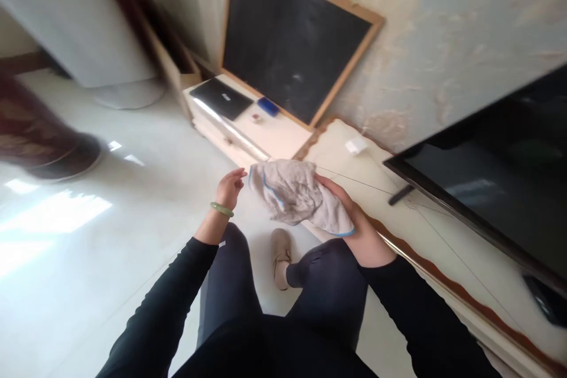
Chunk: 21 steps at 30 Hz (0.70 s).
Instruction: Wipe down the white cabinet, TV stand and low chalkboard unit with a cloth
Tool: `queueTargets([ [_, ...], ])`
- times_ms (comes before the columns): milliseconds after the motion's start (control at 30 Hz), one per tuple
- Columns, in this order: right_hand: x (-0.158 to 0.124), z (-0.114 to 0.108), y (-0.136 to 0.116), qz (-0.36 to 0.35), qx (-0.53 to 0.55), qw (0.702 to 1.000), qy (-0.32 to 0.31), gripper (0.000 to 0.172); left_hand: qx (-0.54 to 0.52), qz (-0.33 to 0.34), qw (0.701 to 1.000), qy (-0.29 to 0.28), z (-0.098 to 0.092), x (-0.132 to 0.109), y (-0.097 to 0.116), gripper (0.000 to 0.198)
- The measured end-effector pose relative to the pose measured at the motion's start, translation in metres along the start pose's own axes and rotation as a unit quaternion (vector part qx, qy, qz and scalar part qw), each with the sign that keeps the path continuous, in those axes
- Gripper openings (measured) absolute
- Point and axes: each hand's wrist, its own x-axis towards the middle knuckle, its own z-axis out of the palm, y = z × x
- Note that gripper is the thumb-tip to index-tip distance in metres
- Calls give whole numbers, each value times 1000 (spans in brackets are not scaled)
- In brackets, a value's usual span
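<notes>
Holding a bunched-up beige cloth (296, 195) with blue edging, the right hand (365, 236) is cupping it from underneath, fingers wrapping round the wad. It's sitting out in front of the body, right over the front edge of the cream shelf (425, 236). The left hand (229, 188), green bangle (221, 209) on the wrist, is hanging open just beside the cloth's left end and gripping nothing. Can't tell if the fingertips are actually touching it.

Looks like soft, light, floppy stuff to me, not slippery or breakable, so pinching the blue hem or a corner is probably the easy way to grab it.

Further out, a TV (500, 183) is sitting on the shelf to the right, a blackboard (292, 41) is leaning on the wall, and a laptop (220, 98) is lying on the lower table (279, 136).
</notes>
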Motion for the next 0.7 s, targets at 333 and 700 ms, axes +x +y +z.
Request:
queueTargets([
  [333, 108, 98, 61, -26, -205, 967, -149, 39, 132, -161, 919, 335, -172, -79, -61, 66],
  [700, 145, 108, 74, -19, -386, 922, 7, 70, -335, -144, 906, 212, -60, -87, 5, 44],
])
